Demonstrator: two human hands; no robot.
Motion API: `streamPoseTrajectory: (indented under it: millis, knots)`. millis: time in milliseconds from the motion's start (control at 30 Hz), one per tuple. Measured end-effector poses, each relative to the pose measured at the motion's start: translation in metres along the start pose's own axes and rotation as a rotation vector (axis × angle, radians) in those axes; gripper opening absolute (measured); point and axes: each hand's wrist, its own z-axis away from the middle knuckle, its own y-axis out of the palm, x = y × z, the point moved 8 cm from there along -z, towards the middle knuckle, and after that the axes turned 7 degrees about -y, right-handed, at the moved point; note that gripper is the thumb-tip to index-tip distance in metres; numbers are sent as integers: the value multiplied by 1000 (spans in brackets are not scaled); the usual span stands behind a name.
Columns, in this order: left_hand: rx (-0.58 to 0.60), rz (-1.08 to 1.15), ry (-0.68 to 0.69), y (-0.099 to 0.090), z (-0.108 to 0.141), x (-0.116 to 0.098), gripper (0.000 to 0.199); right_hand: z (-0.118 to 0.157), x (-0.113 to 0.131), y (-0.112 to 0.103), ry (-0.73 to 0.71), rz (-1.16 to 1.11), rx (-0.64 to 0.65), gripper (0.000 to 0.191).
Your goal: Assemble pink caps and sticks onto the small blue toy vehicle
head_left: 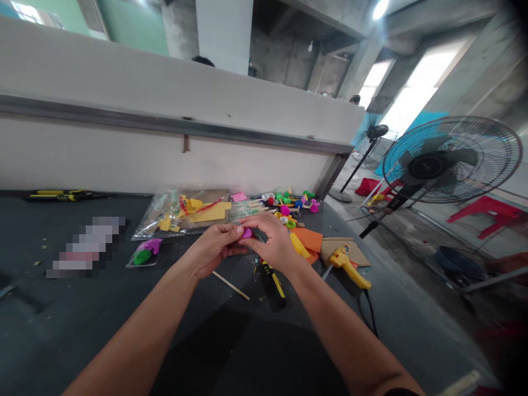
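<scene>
A: Bare forearms (140,322) are extended over a dark, flat table (231,352). How are the hands set?

B: The left hand (219,246) and right hand (275,240) are held together, with the fingertips of both closed on a small purple piece (247,233).

A: Where is the piece positioned, and what finish is seen?

B: It is held above the table, between the hands. A bright, smooth surface is exposed; the remainder is covered by fingers, so the full shape cannot be told.

A: Which materials are laid nearby?

B: A thin, straight wooden stick (231,286) and a black-and-yellow cutter (275,287) are placed near the hands. Flat orange sheets (309,238) and a yellow glue gun (350,268) are set to the right. Beyond, a crinkled, transparent plastic bag (144,223) is laid flat.
</scene>
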Motion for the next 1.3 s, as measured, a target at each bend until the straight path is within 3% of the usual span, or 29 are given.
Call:
streamPoseTrajectory:
  millis: [200,367,600,800,1000,1167,1300]
  knots:
    - [-10,-36,-17,-1,0,1,16,0,2,1,-3,0,24,28]
    - [10,-36,-26,-3,1,3,21,1,1,3,-27,-14,27,15]
    - [5,-22,-46,-2,2,2,16,0,0,5,-6,-23,36,30]
    - [17,-25,-74,-3,2,5,21,-1,2,4,-23,-15,26,18]
    - [-6,-42,-119,-6,3,7,15,0,2,9,-46,-19,69,33]
    - [2,-46,-140,-7,4,6,19,0,2,8,-52,-35,35,18]
    - [12,-67,-147,-6,4,6,17,0,1,9,-36,-55,49,25]
